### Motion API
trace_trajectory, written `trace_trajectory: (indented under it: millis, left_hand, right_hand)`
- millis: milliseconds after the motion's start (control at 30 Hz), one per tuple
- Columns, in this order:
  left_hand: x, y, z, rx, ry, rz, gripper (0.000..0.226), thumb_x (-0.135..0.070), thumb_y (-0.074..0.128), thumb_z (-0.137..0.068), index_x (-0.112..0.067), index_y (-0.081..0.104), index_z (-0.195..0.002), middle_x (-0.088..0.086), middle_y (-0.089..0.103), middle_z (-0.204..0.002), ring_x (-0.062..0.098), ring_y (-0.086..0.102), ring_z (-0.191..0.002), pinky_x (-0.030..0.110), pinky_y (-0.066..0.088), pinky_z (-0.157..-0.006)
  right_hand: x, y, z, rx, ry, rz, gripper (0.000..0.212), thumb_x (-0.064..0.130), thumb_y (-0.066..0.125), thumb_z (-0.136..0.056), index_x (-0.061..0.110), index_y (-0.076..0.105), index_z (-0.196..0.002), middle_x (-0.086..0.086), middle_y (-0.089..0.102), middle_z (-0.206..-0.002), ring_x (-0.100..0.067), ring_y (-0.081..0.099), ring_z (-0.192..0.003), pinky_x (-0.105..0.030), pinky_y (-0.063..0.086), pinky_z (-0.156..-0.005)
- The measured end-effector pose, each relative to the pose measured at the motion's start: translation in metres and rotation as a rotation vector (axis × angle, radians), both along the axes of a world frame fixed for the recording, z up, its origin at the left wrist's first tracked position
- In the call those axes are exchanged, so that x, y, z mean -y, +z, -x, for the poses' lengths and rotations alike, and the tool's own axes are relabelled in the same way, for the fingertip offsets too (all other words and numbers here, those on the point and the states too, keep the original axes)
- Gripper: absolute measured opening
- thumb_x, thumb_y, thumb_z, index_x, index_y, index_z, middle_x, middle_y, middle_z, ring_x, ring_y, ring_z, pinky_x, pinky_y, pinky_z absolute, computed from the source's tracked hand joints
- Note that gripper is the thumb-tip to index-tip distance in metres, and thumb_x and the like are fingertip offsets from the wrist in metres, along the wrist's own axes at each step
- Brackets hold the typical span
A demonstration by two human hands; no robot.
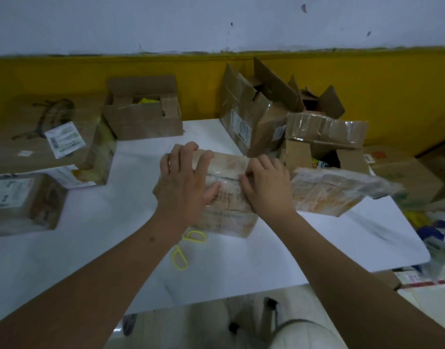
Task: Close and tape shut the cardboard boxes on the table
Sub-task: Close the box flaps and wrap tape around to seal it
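Note:
A small cardboard box [226,217] wrapped in clear tape sits at the middle of the white table [317,248]. My left hand [183,182] lies spread over its top left, fingers reaching over the far edge. My right hand [264,187] rests on the top right with fingers curled, pinching at the tape near the seam. A taped flap or second parcel [337,190] sticks out to the right of that hand. Yellow-handled scissors [186,248] lie on the table just in front of the box.
Open cardboard boxes stand at the back: one with raised flaps [143,114] and a taller cluster [266,114] to the right. Labelled closed boxes [25,200] sit on the left. More boxes and packages crowd the floor at the right. A yellow wall band runs behind.

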State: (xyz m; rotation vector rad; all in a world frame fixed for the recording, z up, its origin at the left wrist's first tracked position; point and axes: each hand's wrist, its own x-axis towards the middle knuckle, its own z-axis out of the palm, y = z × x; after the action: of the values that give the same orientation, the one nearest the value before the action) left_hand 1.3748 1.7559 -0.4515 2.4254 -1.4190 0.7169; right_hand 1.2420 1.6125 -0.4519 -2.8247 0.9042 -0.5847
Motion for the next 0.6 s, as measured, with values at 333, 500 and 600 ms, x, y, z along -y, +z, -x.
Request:
trace_trajectory:
  millis: [333, 500, 600]
  left_hand:
    - [0.001, -0.017, -0.038, -0.568, 0.2, -0.052, 0.054, -0.048, 0.046, -0.097, -0.042, 0.028, -0.148, 0.005, 0.012, -0.159, 0.038, 0.058, -0.11, 0.042, 0.049, -0.081]
    - [0.002, -0.015, -0.038, -0.548, 0.202, -0.176, 0.049, -0.044, 0.03, -0.102, -0.044, 0.022, -0.15, 0.009, 0.017, -0.157, 0.04, 0.049, -0.114, 0.047, 0.044, -0.09]
    - [-0.003, -0.017, -0.036, -0.449, 0.209, -0.152, 0.047, -0.044, 0.027, -0.103, -0.043, 0.025, -0.15, 0.011, 0.033, -0.144, 0.036, 0.053, -0.1, 0.044, 0.046, -0.08]
  right_hand:
    - [0.005, -0.008, -0.001, 0.039, 0.014, -0.717, 0.063, 0.036, 0.044, -0.103, 0.018, 0.017, -0.156, 0.005, -0.001, -0.164, -0.019, 0.011, -0.149, -0.031, 0.015, -0.116]
    - [0.014, -0.005, -0.007, -0.065, 0.024, -0.609, 0.052, 0.043, 0.041, -0.102, 0.027, 0.027, -0.149, 0.001, 0.022, -0.148, -0.027, 0.035, -0.133, -0.041, 0.033, -0.113]
    - [0.009, -0.008, -0.012, -0.064, -0.038, -0.457, 0.049, 0.049, 0.045, -0.098, 0.028, 0.035, -0.141, -0.003, 0.032, -0.139, -0.027, 0.04, -0.126, -0.044, 0.04, -0.105]
